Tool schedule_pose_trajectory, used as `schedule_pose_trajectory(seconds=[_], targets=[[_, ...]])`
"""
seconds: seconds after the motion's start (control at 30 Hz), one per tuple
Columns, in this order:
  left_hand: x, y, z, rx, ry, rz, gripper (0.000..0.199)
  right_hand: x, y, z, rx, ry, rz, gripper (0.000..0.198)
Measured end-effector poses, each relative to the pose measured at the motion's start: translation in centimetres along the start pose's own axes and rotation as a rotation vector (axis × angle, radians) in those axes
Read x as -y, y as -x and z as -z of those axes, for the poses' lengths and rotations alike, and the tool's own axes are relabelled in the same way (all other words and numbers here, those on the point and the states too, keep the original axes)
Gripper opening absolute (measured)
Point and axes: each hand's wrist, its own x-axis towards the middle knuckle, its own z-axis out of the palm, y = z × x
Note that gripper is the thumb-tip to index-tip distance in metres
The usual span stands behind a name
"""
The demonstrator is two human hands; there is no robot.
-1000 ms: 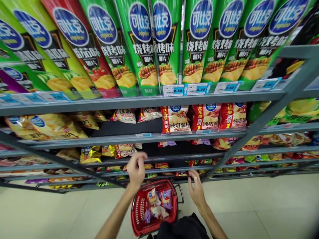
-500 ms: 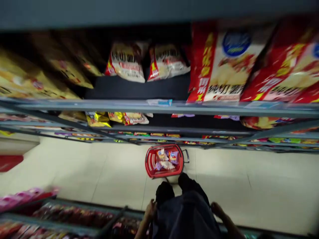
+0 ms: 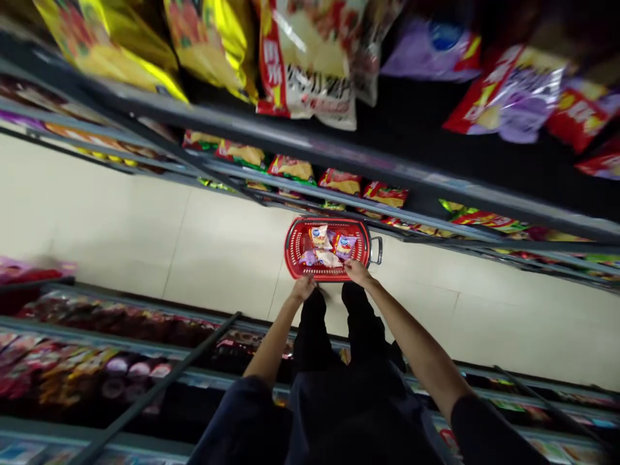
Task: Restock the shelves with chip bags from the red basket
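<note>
On the floor in front of my feet stands a red shopping basket (image 3: 295, 245) with several snack bags (image 3: 329, 258) inside, some purple and some whitish. My left hand (image 3: 304, 287) hangs by the near left side of the basket, its fingers curled. Over the near right rim is my right hand (image 3: 357, 271), fingers bent together close to the bags. At this size I cannot tell whether either hand touches the basket or holds something small. A dark handle (image 3: 376, 250) sticks out at the basket's right end.
A dark shelf (image 3: 300, 132) ahead carries yellow bags (image 3: 213, 51), a red-and-white chip bag (image 3: 310, 71) and purple bags (image 3: 431, 51). Lower tiers hold red bags (image 3: 341, 181). Behind my legs runs another packed shelf (image 3: 106, 336). Pale floor tiles (image 3: 223, 245) lie between.
My view has dropped closer to the lower shelves. Both hands have moved from beside my body forward to the near side of the basket.
</note>
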Motion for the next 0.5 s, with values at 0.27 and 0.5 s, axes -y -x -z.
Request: schedule_pose_trajectory(seconds=[0.27,0.5], targets=[[15.8,0.8,2.5,-0.135,0.129,0.371,0.036,1.2,-8.4,-14.5,0.155,0.24,-0.064,0.052],[26.0,9.6,-1.1,-0.085,-0.012,0.606,0.012,-2.6,-17.5,-19.9,0.166,0.273,-0.04,0.033]])
